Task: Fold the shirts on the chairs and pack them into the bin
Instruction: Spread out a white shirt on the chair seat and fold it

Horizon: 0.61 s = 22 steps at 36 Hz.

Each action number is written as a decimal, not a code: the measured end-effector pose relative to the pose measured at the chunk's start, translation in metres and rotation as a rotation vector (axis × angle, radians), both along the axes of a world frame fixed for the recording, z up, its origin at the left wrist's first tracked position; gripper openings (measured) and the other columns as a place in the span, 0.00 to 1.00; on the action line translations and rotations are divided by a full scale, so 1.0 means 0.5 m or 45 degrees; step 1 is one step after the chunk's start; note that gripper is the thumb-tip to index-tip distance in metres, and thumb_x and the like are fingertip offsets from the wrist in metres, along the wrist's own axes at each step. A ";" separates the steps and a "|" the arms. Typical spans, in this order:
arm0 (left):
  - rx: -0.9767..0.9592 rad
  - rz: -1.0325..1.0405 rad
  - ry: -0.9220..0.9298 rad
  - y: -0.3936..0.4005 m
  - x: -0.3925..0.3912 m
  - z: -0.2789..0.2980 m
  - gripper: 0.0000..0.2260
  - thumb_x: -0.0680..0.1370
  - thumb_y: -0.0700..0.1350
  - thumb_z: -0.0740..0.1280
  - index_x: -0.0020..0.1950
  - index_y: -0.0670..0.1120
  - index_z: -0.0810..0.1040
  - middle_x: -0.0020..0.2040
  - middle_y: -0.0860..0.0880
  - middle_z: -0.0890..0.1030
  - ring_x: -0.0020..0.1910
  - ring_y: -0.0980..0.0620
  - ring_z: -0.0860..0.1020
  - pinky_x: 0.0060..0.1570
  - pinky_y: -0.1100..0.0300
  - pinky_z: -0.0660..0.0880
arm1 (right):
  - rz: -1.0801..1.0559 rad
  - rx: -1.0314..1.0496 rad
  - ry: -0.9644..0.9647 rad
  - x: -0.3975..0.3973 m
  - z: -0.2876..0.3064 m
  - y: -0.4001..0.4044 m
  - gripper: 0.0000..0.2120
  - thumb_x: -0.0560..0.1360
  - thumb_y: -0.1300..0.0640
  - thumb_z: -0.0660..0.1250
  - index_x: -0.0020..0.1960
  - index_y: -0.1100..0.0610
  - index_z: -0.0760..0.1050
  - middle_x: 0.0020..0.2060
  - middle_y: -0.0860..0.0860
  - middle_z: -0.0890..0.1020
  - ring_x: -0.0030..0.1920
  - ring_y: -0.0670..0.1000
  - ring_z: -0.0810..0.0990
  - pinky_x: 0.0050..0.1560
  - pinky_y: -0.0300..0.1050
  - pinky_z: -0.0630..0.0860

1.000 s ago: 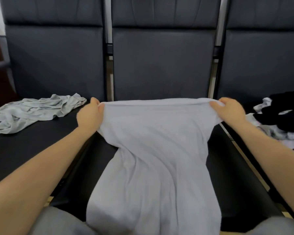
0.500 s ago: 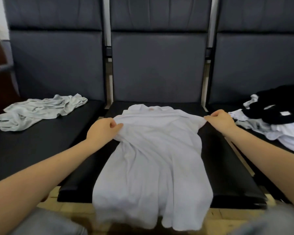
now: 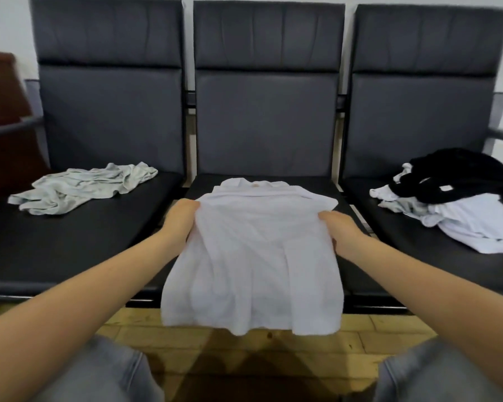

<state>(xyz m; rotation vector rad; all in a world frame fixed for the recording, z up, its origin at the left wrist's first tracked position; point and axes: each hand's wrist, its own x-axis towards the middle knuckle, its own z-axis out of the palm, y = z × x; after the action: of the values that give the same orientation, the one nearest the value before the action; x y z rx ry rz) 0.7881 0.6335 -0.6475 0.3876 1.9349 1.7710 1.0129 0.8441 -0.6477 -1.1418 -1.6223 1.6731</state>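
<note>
We reach both bare forearms forward, our left hand (image 3: 178, 216) and right hand (image 3: 339, 227) level with each other, each with fingers curled around a side of the white shirt (image 3: 253, 256).

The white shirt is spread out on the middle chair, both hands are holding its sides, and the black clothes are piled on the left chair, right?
Not quite. The head view shows the black clothes piled on the right chair, not the left. The rest is right: the white shirt lies on the middle chair, with the left hand and right hand holding its sides.

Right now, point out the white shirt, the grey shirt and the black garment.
white shirt (image 3: 253, 256), head view, chest panel.
grey shirt (image 3: 82, 188), head view, crumpled middle.
black garment (image 3: 459, 181), head view, top of pile.
</note>
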 end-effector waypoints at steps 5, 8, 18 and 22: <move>0.214 0.382 -0.131 -0.038 -0.041 0.051 0.06 0.76 0.38 0.58 0.40 0.43 0.71 0.40 0.45 0.74 0.38 0.49 0.74 0.40 0.57 0.71 | -0.257 0.002 0.067 0.010 0.041 0.056 0.12 0.79 0.62 0.57 0.37 0.53 0.66 0.49 0.63 0.79 0.45 0.61 0.76 0.54 0.55 0.77; 0.123 0.407 -0.071 -0.060 -0.096 0.043 0.08 0.79 0.41 0.59 0.49 0.39 0.75 0.44 0.44 0.76 0.46 0.44 0.76 0.48 0.53 0.73 | -0.366 -0.040 0.137 0.028 0.064 0.065 0.11 0.78 0.61 0.57 0.37 0.55 0.65 0.33 0.52 0.70 0.31 0.50 0.68 0.29 0.43 0.65; -0.620 0.100 0.629 -0.081 -0.065 -0.011 0.19 0.79 0.41 0.60 0.30 0.47 0.58 0.28 0.50 0.60 0.29 0.51 0.58 0.30 0.57 0.55 | 0.133 -0.094 -0.116 0.001 -0.002 -0.006 0.04 0.78 0.59 0.64 0.53 0.55 0.74 0.47 0.54 0.81 0.46 0.54 0.80 0.41 0.45 0.77; -0.839 -0.028 0.488 -0.098 -0.045 -0.008 0.21 0.77 0.54 0.66 0.49 0.35 0.78 0.44 0.39 0.80 0.46 0.41 0.79 0.41 0.51 0.73 | 0.287 -0.006 -0.264 0.022 -0.016 -0.008 0.14 0.75 0.54 0.71 0.58 0.57 0.75 0.52 0.54 0.81 0.49 0.56 0.80 0.47 0.47 0.76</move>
<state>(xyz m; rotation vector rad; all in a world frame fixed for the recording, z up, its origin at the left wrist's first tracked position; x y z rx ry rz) 0.7658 0.5847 -0.6514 0.5253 2.6190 0.9929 1.0241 0.8404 -0.6556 -1.2055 -1.9392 1.7437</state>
